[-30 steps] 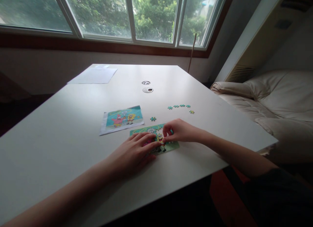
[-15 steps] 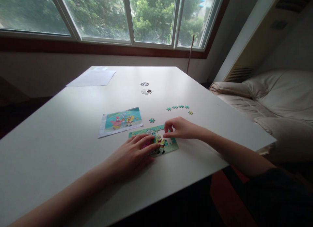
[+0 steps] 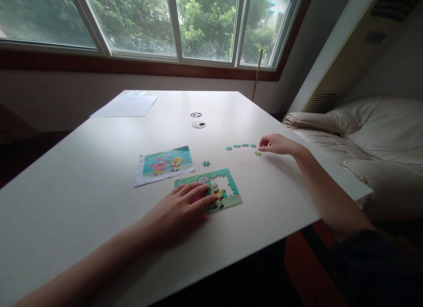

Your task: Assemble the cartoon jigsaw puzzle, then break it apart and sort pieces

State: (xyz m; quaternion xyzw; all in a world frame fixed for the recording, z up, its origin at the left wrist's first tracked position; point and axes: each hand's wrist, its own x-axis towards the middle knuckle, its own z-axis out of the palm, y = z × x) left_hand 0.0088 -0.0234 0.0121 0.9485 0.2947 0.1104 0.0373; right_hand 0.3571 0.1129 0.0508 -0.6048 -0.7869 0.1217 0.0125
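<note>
My left hand (image 3: 185,201) lies flat with fingers spread over the left part of a cartoon jigsaw puzzle (image 3: 233,201), hiding some of its picture. A white gap with a notched edge shows in the puzzle's upper right. Farther right, my right hand (image 3: 276,144) hovers low with bent fingers, thumb and index slightly apart. Just below its fingertips is a yellow-green puzzle piece (image 3: 257,153) on the table; whether they touch I cannot tell. Several teal puzzle pieces (image 3: 245,145) form a row left of that hand. Another loose piece (image 3: 206,163) sits above the puzzle.
A printed reference picture (image 3: 167,162) lies on the white table (image 3: 99,179), left of the puzzle. Two round flat items (image 3: 198,125) are farther back. A white sheet (image 3: 124,106) is at the far left corner. A pale sofa (image 3: 380,121) stands beyond the right edge.
My right hand has left the puzzle and moved right and away from me, to the yellow-green piece. The puzzle's gap is now uncovered. My left hand stays in place.
</note>
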